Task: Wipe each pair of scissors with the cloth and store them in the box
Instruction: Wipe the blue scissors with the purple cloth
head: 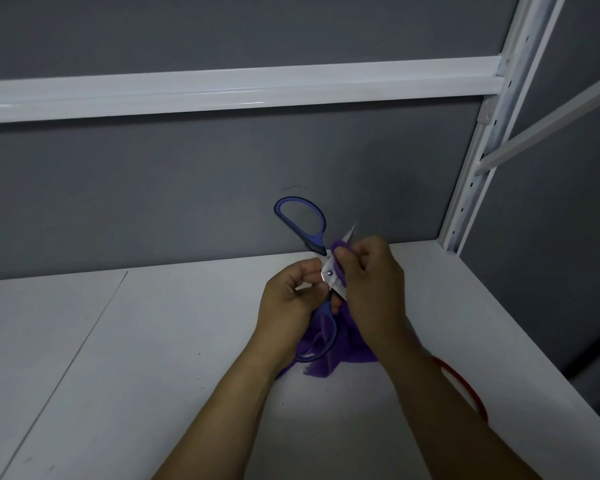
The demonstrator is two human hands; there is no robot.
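Along the left of the white shelf a thin dark seam is seen running from the back wall toward the near edge. Above, a white rail is fixed across the grey wall.

Just right of the middle, the left hand is held above the shelf with its fingers curled, and the blue-handled scissors are pinched by it close to the pivot screw. The scissors are spread wide open: one handle loop is raised toward the wall, while the other hangs down below the hand, in front of the cloth.

The purple cloth is draped beneath both hands, and its lower folds appear to lie on the shelf. Its upper part is wrapped around one blade, whose bare tip is left showing above the fingers.

The right hand is closed on that wrapped part, the cloth being pinched against the blade between thumb and fingers.

Further right, a red curved thing is partly hidden by the right forearm; what it is cannot be told. At the far right corner a white perforated upright is seen.
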